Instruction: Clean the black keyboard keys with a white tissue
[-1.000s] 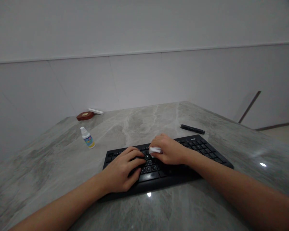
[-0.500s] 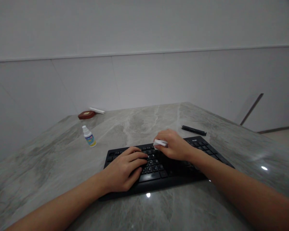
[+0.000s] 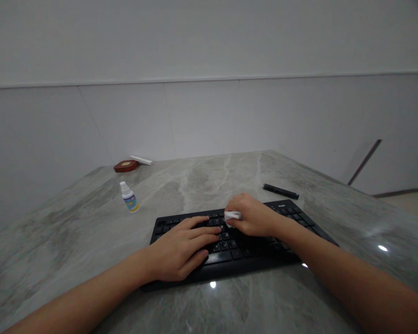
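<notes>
A black keyboard point(image 3: 226, 267) lies on the grey marbled table, a little askew. Across its left half rests my left hand point(image 3: 181, 248), open, palm down with the fingers spread over the keys. My right hand point(image 3: 252, 214) is closed around a folded white wipe point(image 3: 232, 215), a tissue or cloth, above the upper middle keys. Whether the wipe touches the keys is hidden by the fingers. My hands and right forearm cover many of the keys.
A small white spray bottle point(image 3: 130, 198) with a blue and yellow label stands left of the keyboard. Behind it lie a reddish-brown case point(image 3: 126, 166) and a white flat strip point(image 3: 141, 160). A black pen-like stick point(image 3: 280, 190) is beyond the keyboard. A white wall point(image 3: 202, 120) rises behind the table point(image 3: 195, 181).
My right hand with the wipe has shifted slightly toward me. My left hand's fingers have stretched out farther to the right over the keys.
</notes>
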The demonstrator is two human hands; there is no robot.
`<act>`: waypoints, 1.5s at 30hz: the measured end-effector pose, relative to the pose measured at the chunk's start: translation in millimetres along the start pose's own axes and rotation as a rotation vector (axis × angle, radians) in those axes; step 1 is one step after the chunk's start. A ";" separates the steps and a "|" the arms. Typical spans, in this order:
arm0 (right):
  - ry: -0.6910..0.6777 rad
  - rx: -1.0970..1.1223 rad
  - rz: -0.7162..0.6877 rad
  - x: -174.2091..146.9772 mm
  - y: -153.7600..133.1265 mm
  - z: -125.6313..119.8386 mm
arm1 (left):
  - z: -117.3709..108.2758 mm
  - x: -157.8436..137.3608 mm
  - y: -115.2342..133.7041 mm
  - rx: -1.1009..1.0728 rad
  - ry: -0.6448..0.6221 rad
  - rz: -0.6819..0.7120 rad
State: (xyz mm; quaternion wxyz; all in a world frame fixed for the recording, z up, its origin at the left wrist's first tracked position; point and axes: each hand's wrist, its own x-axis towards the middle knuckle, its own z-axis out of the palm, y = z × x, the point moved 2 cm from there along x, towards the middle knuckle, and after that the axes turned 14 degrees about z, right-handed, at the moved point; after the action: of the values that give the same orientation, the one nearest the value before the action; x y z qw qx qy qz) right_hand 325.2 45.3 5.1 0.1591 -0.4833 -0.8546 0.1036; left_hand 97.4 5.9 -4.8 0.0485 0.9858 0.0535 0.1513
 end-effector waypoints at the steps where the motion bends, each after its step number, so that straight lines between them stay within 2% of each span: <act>1: 0.011 0.001 0.004 0.2 0.9 0.7 | 0.1 -0.4 0.0 -0.006 0.002 -0.003; 7: -0.017 0.087 -0.074 0.1 -3.2 3.9 | -0.3 -0.8 -0.6 -0.023 -0.013 -0.015; 13: 0.015 0.084 -0.038 -0.8 -4.3 2.8 | 0.7 -1.6 -1.5 -0.026 -0.004 -0.016; 17: -0.032 0.117 -0.017 -1.7 -3.4 5.9 | 1.0 -2.1 -0.9 -0.029 0.004 -0.013; 21: 0.023 0.084 0.011 -1.9 -3.1 4.6 | -0.5 0.1 -0.1 -0.025 0.019 0.004; 25: -0.043 0.114 0.004 -1.7 -2.4 1.9 | -0.8 0.7 0.0 -0.014 0.006 0.003; 28: 0.000 0.066 0.024 -0.9 1.1 0.6 | -1.0 0.1 0.2 -0.014 0.014 0.004; 35: 0.062 0.066 -0.027 0.1 -0.9 5.7 | 1.1 -1.8 -0.7 -0.013 0.017 0.004; 39: -0.013 0.111 -0.056 -0.5 -1.0 2.5 | 1.2 -2.5 -0.9 -0.020 0.023 0.007; 41: -0.030 0.091 -0.039 -0.8 1.2 -0.7 | 0.8 -2.4 -0.9 -0.021 0.023 0.007; 45: 0.028 0.028 0.021 -0.2 6.7 -4.6 | 0.4 -1.8 -0.4 -0.021 0.024 0.004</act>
State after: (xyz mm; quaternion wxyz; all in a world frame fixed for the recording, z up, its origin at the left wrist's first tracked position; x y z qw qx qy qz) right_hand 332.4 48.7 7.1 0.1768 -0.4913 -0.8457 0.1103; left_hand 95.7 6.0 -5.8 0.0578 0.9835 0.0506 0.1636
